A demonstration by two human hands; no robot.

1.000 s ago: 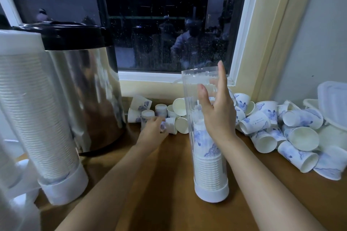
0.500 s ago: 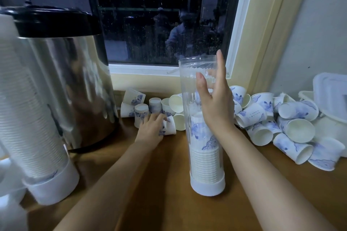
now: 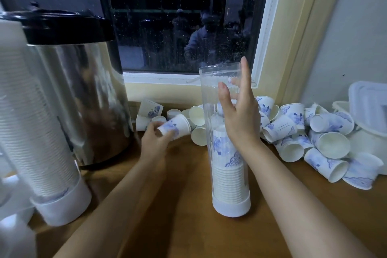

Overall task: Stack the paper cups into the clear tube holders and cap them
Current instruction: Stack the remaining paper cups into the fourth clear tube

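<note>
Pinching a tilted paper cup (image 3: 174, 127) near the far edge of the desk (image 3: 188, 228), the left grip (image 3: 155, 143) holds it beside the upright clear tube holder (image 3: 209, 94), which the right grip (image 3: 240, 120) clasps mid-desk; stacked cups (image 3: 229, 182) partly fill it, loose cups (image 3: 326, 146) crowd the far-right corner

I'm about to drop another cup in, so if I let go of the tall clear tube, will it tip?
Possibly: the clear tube is tall and narrow on a white base, and the right hand steadies its upper part. The stacked cups fill its lower half, so weight likely sits low. Light plastic, so a nudge could slide it.
</note>
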